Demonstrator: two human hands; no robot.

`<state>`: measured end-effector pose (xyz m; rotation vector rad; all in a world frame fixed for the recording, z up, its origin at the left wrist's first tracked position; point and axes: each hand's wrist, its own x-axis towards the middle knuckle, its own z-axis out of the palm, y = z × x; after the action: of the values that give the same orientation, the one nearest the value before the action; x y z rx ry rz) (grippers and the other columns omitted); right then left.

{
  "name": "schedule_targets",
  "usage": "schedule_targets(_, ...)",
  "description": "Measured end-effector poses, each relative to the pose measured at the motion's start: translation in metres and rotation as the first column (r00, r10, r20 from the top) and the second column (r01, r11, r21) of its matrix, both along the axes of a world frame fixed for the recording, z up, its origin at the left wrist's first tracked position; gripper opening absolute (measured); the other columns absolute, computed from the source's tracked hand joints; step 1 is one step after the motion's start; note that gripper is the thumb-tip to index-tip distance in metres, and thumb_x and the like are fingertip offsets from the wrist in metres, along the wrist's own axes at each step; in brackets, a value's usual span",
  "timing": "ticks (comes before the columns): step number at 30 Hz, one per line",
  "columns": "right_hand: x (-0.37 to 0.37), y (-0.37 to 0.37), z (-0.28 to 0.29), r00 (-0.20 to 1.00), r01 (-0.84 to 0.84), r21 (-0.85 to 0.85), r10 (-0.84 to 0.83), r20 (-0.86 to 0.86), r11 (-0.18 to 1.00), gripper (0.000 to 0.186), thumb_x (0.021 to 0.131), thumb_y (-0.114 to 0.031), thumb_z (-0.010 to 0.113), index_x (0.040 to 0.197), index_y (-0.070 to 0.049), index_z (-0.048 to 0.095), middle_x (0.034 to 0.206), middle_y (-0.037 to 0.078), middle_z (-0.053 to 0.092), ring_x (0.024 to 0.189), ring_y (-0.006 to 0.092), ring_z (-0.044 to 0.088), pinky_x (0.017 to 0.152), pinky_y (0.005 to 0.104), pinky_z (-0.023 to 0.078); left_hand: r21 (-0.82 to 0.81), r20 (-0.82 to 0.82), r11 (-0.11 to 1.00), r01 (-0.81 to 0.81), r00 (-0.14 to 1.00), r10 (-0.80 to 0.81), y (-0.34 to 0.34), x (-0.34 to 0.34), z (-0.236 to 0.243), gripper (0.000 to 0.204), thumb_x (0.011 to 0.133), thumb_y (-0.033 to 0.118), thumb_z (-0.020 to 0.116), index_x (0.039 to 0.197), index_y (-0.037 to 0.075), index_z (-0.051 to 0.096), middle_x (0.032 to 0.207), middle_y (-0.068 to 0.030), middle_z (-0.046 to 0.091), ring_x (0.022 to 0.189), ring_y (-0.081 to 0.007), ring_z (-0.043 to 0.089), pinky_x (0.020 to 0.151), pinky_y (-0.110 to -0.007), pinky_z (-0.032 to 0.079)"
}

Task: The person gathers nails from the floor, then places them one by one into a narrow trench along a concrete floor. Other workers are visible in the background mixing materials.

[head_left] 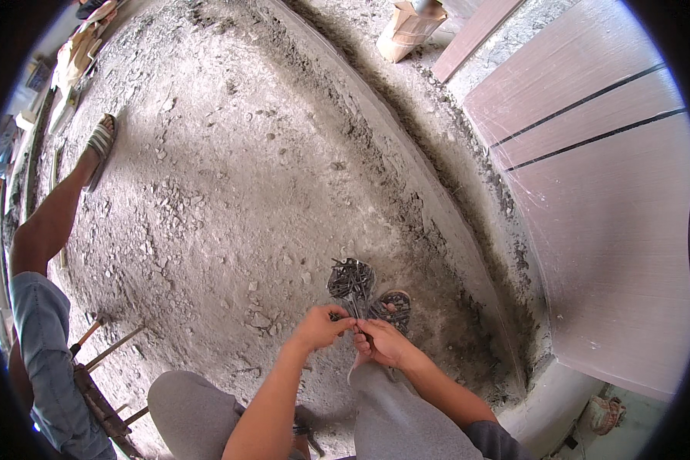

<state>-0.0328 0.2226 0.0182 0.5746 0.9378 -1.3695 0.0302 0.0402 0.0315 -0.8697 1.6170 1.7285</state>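
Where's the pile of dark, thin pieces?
In the head view, the pile is slightly below centre, just beyond the left hand and right hand, left of the dark sandal.

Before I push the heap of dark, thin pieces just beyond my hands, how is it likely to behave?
The heap of dark pieces would probably shift and scatter rather than slide as one, since many slim lengths lie crossed at different angles. It may be heavy for its size, because they look like metal, perhaps nails or screws.
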Motion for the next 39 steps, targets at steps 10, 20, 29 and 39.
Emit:
schedule_targets(10, -0.076, -0.009, 0.091, 0.065, -0.874, 0.285, 0.677, -0.733, 0.393, 0.039, 0.1, -0.035, 0.044, 0.085, 0.0, 0.053, 0.068, 0.014, 0.058, 0.066, 0.0268, 0.059, 0.061, 0.0402, 0.044, 0.416, 0.159, 0.857, -0.303, 0.953, 0.259, -0.06, -0.008, 0.01, 0.047, 0.095, 0.05, 0.049, 0.097, 0.006, 0.065, 0.075, -0.0036, 0.062, 0.059, -0.0131, 0.056, 0.051, -0.027, 0.044)
schedule_targets(20, -0.099, -0.043, 0.097, -0.002, -0.936, 0.253, 0.717, -0.697, 0.243, 0.037, 0.099, -0.035, 0.046, 0.09, -0.001, 0.057, 0.066, 0.008, 0.055, 0.061, 0.021, 0.054, 0.059, 0.0363, 0.044, 0.671, 0.163, 0.588, -0.451, 0.864, 0.476, -0.023, -0.021, -0.002, 0.042, 0.1, 0.045, 0.043, 0.094, 0.008, 0.06, 0.076, -0.0046, 0.059, 0.059, -0.0143, 0.054, 0.053, -0.027, 0.044)
schedule_targets(29, -0.079, -0.021, 0.078, 0.498, -0.689, 0.094, 0.564, -0.659, 0.718, 0.035, 0.102, -0.03, 0.044, 0.085, -0.001, 0.056, 0.077, 0.004, 0.062, 0.065, 0.0136, 0.058, 0.06, 0.0293, 0.047, 0.701, 0.383, 0.1, -0.706, 0.49, 0.783, -0.021, -0.024, -0.008, 0.028, 0.1, 0.037, 0.047, 0.093, 0.01, 0.051, 0.073, -0.0025, 0.049, 0.058, -0.012, 0.045, 0.052, -0.028, 0.041)
schedule_targets(39, -0.011, -0.042, 0.05, 0.826, -0.182, 0.037, 0.173, -0.536, 0.983, 0.026, 0.104, -0.024, 0.04, 0.105, 0.0, 0.05, 0.107, 0.012, 0.063, 0.081, 0.0179, 0.066, 0.069, 0.0293, 0.053, 0.543, 0.121, 0.117, -0.832, 0.215, 0.969, 0.0, -0.042, 0.008, 0.019, 0.099, 0.027, 0.049, 0.093, 0.009, 0.05, 0.076, -0.003, 0.05, 0.063, -0.014, 0.048, 0.055, -0.03, 0.045)
